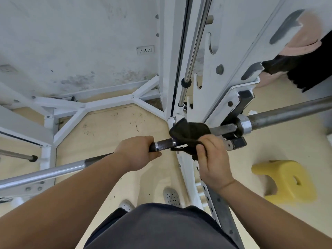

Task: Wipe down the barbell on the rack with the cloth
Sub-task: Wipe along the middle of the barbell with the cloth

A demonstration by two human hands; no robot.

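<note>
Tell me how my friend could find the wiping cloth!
Find the white rack and the long metal barbell lying across it. Near the upright, the right hand holds a crumpled black cloth over the bar. It is the only soft thing there; the left hand grips bare metal.
</note>
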